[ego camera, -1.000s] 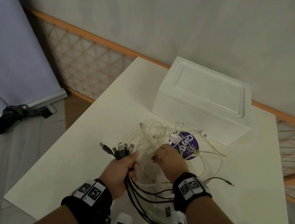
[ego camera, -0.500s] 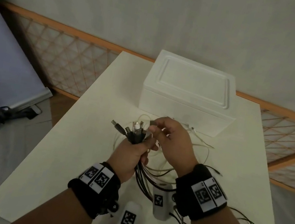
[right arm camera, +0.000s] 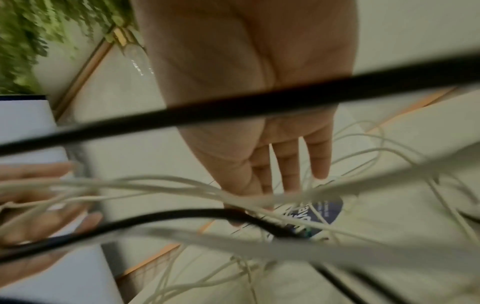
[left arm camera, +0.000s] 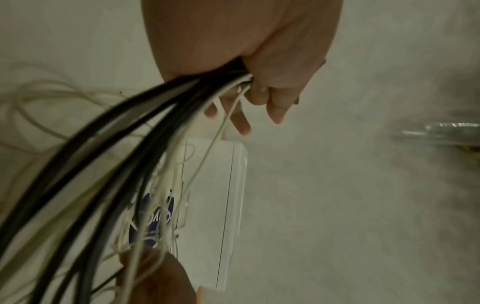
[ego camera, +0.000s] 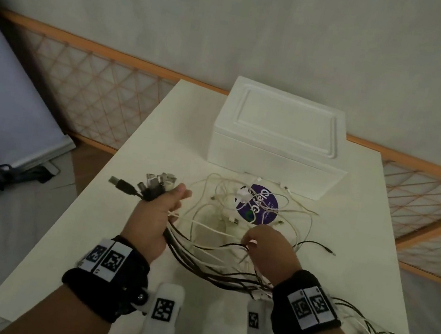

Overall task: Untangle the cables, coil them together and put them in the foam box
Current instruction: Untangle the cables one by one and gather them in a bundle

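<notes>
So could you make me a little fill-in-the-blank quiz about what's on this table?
1. The left hand grips a bundle of cables with their ____ sticking out above the fist.
2. The foam box has its lid ____.
3. The round sticker under the white cables is ____ in colour.

Missing words: plugs; on; purple

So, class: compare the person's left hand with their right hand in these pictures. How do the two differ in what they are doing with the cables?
The left hand grips a thick bundle of cables in a fist, its plugs fanning out above; the right hand reaches into the loose white cables with straighter fingers. The left hand is raised higher; the right sits lower, nearer the table. Both wear black wristbands.
</notes>
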